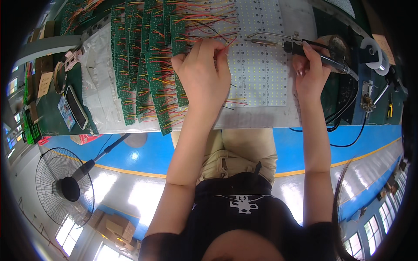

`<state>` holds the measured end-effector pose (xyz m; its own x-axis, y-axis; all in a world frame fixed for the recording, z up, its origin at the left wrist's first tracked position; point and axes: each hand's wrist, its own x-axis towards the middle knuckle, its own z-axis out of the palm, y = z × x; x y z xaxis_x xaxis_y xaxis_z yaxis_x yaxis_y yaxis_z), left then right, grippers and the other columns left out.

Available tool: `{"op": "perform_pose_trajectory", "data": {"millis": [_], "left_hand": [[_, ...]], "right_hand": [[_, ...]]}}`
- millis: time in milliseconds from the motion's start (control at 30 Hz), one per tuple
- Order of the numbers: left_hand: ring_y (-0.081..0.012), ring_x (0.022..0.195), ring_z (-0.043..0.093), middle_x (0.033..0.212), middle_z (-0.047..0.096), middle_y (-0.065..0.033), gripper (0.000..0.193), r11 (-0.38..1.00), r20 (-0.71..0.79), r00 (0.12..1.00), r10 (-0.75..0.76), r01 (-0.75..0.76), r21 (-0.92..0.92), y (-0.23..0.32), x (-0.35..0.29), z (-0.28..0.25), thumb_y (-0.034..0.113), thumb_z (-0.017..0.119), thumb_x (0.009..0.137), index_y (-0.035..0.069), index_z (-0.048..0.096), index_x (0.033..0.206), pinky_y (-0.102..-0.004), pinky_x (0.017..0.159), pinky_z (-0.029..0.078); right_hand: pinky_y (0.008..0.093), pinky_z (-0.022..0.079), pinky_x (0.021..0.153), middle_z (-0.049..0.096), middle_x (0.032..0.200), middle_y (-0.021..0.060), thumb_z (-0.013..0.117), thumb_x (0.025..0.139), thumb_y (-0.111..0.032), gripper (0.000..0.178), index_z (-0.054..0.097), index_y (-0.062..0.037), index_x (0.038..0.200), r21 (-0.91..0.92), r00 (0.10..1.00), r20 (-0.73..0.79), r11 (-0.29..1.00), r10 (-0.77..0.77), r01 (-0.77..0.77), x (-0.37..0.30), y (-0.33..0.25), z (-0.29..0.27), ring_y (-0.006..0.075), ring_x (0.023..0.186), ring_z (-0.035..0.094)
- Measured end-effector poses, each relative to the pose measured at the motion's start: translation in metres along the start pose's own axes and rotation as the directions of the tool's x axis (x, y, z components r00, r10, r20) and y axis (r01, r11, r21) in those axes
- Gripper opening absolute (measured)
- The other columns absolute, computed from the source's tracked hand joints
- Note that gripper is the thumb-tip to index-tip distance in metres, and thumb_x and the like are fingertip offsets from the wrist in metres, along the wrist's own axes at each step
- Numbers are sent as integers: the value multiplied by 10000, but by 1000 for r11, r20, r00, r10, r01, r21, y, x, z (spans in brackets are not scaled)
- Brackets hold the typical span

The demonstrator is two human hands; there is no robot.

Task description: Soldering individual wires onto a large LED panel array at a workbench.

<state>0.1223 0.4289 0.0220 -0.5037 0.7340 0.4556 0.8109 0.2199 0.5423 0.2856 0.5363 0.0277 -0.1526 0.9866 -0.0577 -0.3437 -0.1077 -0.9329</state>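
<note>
My right hand (311, 76) grips a soldering iron (289, 47) by its black handle. The iron's tip points left over a white panel (261, 85) dotted with rows of small yellowish LEDs, and a thin metal tube runs alongside it. At the panel's left side, my left hand (202, 71) pinches a thin wire (230, 42) between thumb and fingertips. Long green circuit boards (159, 95) lie overlapped to the left. Red, yellow and black wires stick out from them, several reaching across the panel. My left hand partly covers the nearest board and its wires.
A white reel (372, 53) stands at the right, with black cables (348, 106) looping past the table edge. Yellow-handled pliers (389, 109) lie farther right. A phone (76, 106) rests at the left end. A standing fan (69, 188) is on the floor at lower left.
</note>
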Motion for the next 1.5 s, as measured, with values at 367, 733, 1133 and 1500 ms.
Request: {"op": "perform_pose_trajectory", "data": {"millis": [367,733,1133,1500], "left_hand": [[-147,592,543,760,595,-10,64,998,21,999,49,-48,-32,0,-3,-8,79,650,709,80,599,748,-309,653,345],[-216,792,472,907,506,-66,294,986,50,986,157,-154,-59,0,-6,-13,6,612,733,104,644,1009,-333,728,383],[-220,710,527,761,581,-40,239,974,-7,977,212,-212,-86,-10,-7,-8,5,617,695,101,634,913,-341,744,360],[-222,749,530,779,579,-44,114,981,-42,983,176,-179,-74,-8,-8,-4,40,648,695,89,647,798,-341,726,370]], "right_hand": [[235,242,383,421,581,26,577,777,-62,146,444,-14,815,-13,1000,9,1000,11,-11,1,-1,1,79,398,342],[232,248,392,414,566,23,577,769,-67,132,460,-19,807,-14,1000,-3,1000,23,-23,1,-3,2,82,405,338],[232,241,388,417,578,30,571,770,-64,138,449,-14,812,-9,999,10,999,37,-37,0,-1,-1,81,404,333],[225,245,381,444,574,25,610,744,-24,122,495,12,724,36,1000,20,999,21,-22,-2,1,-2,73,393,326]]}}
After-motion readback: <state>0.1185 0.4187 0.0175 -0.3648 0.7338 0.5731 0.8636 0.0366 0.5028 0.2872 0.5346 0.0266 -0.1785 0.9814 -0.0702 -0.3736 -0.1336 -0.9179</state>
